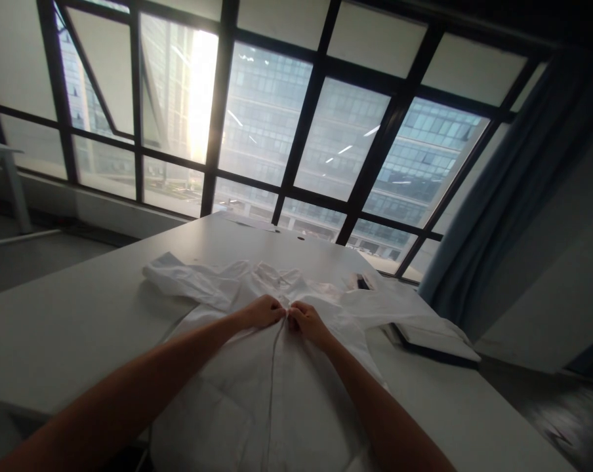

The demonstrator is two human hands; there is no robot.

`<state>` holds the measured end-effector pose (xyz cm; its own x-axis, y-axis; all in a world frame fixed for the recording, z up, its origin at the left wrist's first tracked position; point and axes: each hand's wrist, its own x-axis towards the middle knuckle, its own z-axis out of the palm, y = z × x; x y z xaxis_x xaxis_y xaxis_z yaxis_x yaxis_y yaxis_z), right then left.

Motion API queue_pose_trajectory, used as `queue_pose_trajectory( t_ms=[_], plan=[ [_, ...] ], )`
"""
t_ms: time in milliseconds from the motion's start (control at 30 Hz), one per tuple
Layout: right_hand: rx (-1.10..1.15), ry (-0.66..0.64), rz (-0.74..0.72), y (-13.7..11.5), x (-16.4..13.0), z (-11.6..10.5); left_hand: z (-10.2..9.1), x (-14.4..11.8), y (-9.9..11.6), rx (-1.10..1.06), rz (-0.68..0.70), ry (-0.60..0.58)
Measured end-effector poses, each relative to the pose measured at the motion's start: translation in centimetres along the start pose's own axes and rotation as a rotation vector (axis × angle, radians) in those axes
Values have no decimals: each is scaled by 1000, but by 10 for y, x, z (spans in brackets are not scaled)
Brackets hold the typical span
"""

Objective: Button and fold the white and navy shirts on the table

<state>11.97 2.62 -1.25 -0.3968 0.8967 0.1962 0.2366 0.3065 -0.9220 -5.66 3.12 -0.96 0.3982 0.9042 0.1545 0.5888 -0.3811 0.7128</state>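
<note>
Find white garment [218, 400] laid out on white table [100, 321], directly in front of camera wearer. Note collar [277, 272] toward far end of table, lower part running out at bottom of view. See dark centre line [271, 387] leading down the front from between the hands.

Holds cloth at centre, just below collar, with left hand [264, 311]: fingers curled, tips clamped on cloth. Holds cloth just beside, with right hand [306, 324]: fingers likewise bent and pinched on cloth. Cannot tell whether touching or slightly apart at fingertips. Cannot make out any button in the pinch; too small.

Note left-side sleeve [178, 278] wrinkled on tabletop, and right-side sleeve [399, 305] stretched outward to a flat dark-edged item [439, 356]. Note small dark object [362, 282] near right-side sleeve, identity unclear. Observe round hole [301, 238] near far end of table.

Record black-framed windows [267, 111] beyond, bright glare toward left; blue curtain [498, 177] at right; white table leg [15, 187] at far left.
</note>
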Motion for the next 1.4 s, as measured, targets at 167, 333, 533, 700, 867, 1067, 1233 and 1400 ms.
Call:
queue_pose_trajectory(
  t_ms=[167, 333, 533, 700, 867, 1067, 1233, 1400],
  plan=[
    [-7, 0, 41, 3, 2, -3, 5, -1, 3, -14, 85, 105],
    [-100, 25, 111, 12, 4, -5, -6, -1, 13, -123, 156, 300],
    [-506, -145, 253, -13, -3, -36, -65, -25, 14, -211, -103, -500],
    [-360, -797, 537, -49, -23, -67, -70, -33, 16, 23, -82, -361],
    [-576, -159, 111, -47, -15, -55, -20, -20, 14, 550, 300, 138],
    [-923, 220, -164, -17, 2, -30, -14, -15, 17, 559, 253, -143],
    [-935, -199, 36, -19, 1, -33, -20, -18, 23, 515, 13, -1],
    [-1112, -127, 92, -31, -3, -24, -12, -20, 23, 612, -35, 40]
  ],
)
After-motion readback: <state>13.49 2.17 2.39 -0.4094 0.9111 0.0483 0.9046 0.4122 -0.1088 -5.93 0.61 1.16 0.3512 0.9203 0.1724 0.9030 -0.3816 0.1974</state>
